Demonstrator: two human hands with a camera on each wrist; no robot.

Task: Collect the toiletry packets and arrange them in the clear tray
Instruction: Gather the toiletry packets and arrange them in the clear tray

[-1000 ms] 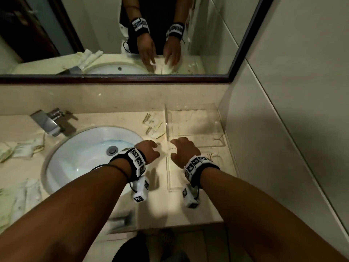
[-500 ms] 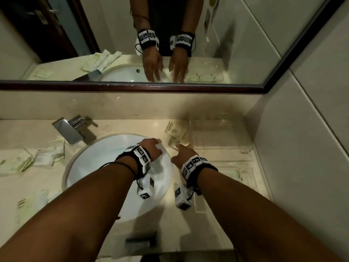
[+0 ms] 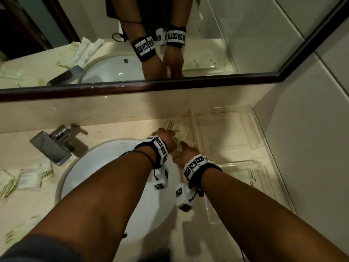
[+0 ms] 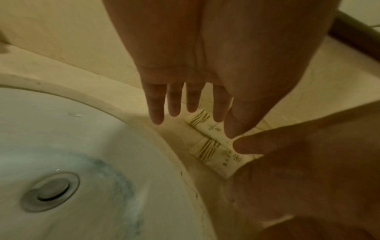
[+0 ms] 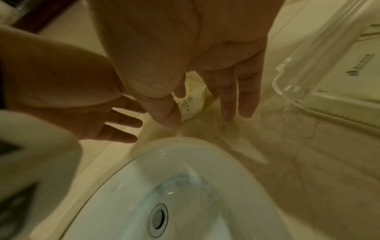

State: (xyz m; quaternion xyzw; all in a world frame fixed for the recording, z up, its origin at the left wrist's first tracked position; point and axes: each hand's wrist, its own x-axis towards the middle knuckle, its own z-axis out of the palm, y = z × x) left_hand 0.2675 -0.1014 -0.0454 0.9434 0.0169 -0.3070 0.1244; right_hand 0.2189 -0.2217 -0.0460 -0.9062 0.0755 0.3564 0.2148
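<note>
**Two hands closing on two packets**

Two packets (image 4: 213, 142) lie side by side on the counter between the basin (image 3: 105, 167) and the clear tray (image 3: 226, 129), right under the fingertips. Left hand (image 3: 166, 138) hovers over them, fingers straight and spread, pointing down at the far one. Right hand (image 3: 184, 152) comes in from the other side, fingers loosely extended, gripping nothing, one fingertip (image 4: 244, 146) on or just above the near packet; contact I cannot confirm. Long axes run roughly crosswise to the left fingers. Either hand could take them; the right looks marginally closer. The tray sits just beyond the right hand, so it's a short carry. The basin rim lies just on the left hand's side, so a nudged packet could slide in. More packets (image 3: 28, 178) wait past the tap (image 3: 52, 146), well off to the left.
</note>
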